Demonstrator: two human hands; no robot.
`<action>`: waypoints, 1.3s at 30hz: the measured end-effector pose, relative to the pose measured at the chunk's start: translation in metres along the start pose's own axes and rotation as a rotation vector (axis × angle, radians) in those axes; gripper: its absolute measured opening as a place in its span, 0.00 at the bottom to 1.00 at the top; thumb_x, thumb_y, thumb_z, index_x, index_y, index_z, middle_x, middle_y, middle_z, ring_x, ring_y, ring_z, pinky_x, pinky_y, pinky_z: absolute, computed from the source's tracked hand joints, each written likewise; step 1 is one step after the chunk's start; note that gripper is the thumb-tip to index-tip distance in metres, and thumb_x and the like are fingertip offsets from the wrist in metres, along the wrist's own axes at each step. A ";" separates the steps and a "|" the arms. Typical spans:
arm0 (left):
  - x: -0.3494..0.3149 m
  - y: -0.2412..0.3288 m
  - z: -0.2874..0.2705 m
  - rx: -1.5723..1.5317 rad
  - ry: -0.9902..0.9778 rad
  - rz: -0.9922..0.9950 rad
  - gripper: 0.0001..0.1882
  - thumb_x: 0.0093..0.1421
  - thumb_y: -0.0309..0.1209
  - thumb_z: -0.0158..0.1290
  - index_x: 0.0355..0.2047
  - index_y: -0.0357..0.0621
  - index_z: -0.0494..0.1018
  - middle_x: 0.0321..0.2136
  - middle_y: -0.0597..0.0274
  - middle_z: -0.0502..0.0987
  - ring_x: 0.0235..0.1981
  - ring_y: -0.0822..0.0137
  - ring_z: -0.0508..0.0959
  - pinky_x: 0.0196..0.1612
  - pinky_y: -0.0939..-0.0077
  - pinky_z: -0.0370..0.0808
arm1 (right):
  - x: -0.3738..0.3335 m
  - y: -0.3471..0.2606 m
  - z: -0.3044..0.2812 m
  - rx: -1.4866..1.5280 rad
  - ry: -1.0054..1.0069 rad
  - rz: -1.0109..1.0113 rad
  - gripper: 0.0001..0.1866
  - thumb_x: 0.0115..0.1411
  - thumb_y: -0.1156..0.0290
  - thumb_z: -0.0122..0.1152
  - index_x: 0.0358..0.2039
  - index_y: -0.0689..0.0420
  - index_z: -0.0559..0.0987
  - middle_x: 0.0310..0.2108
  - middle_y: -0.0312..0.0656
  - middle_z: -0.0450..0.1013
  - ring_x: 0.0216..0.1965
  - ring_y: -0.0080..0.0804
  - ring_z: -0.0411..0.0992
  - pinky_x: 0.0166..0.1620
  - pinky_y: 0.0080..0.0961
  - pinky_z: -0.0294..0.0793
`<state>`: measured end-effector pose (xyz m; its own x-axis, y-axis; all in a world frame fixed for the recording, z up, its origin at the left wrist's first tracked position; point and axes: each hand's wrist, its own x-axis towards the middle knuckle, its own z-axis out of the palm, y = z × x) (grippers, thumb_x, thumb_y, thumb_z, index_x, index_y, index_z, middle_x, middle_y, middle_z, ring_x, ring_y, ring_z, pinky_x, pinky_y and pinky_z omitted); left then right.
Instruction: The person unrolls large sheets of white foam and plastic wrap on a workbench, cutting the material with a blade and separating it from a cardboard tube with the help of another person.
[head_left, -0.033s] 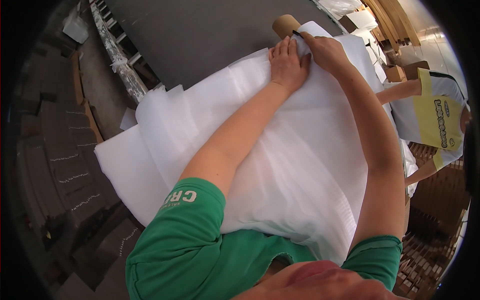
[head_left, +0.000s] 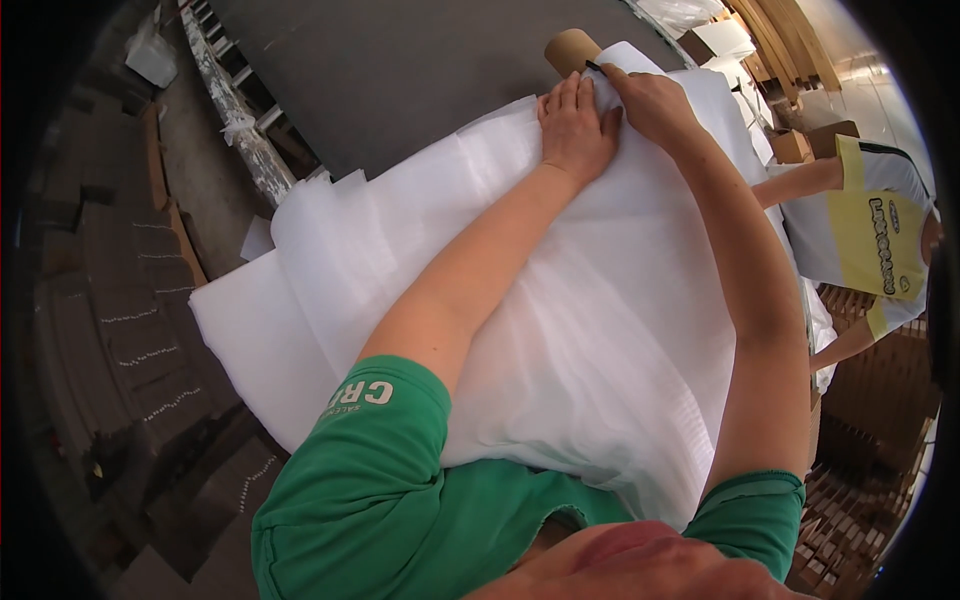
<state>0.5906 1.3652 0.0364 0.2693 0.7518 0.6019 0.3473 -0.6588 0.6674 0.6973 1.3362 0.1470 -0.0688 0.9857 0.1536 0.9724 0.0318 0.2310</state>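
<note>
White, thin, see-through foam sheeting (head_left: 600,290) spreads in layers in front of me, reaching up against my green shirt. My left hand (head_left: 578,130) lies on its far part with the fingers stretched out, pressing it down. Right beside it, my right hand (head_left: 652,105) is closed, and a small black object (head_left: 592,66) sticks out by its fingertips; most of it is hidden in the grip. Just beyond both hands, the end of a brown cardboard tube (head_left: 570,52) shows next to the white sheeting.
A dark grey flat surface (head_left: 420,70) extends beyond the sheeting, bordered at left by a worn, paint-flecked rail (head_left: 235,120). At right stands another person (head_left: 850,225) in a yellow and white shirt. Cardboard boxes (head_left: 790,148) and stacked brown material (head_left: 860,430) are on that side.
</note>
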 end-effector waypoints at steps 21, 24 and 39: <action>0.000 -0.005 0.010 0.234 -0.268 0.074 0.24 0.63 0.43 0.42 0.56 0.46 0.64 0.59 0.53 0.62 0.61 0.53 0.58 0.61 0.45 0.47 | -0.043 0.006 -0.026 -0.091 -0.244 0.035 0.20 0.53 0.78 0.51 0.49 0.53 0.72 0.28 0.47 0.76 0.33 0.45 0.75 0.36 0.37 0.74; 0.002 -0.004 0.008 0.230 -0.307 0.015 0.25 0.64 0.44 0.40 0.57 0.46 0.63 0.60 0.54 0.60 0.62 0.53 0.57 0.62 0.45 0.46 | -0.066 0.011 -0.037 -0.040 -0.257 0.082 0.14 0.52 0.79 0.52 0.41 0.56 0.75 0.28 0.48 0.76 0.34 0.46 0.75 0.36 0.38 0.73; -0.002 -0.001 -0.003 0.038 -0.125 0.116 0.23 0.62 0.46 0.44 0.56 0.58 0.65 0.60 0.50 0.58 0.63 0.54 0.55 0.62 0.50 0.48 | -0.150 0.029 -0.145 0.119 -0.481 0.107 0.12 0.59 0.77 0.52 0.43 0.55 0.77 0.32 0.49 0.75 0.35 0.45 0.72 0.38 0.39 0.70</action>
<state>0.5870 1.3645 0.0361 0.4180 0.6699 0.6135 0.3408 -0.7417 0.5777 0.7035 1.1656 0.2695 0.1161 0.9482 -0.2956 0.9890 -0.0830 0.1223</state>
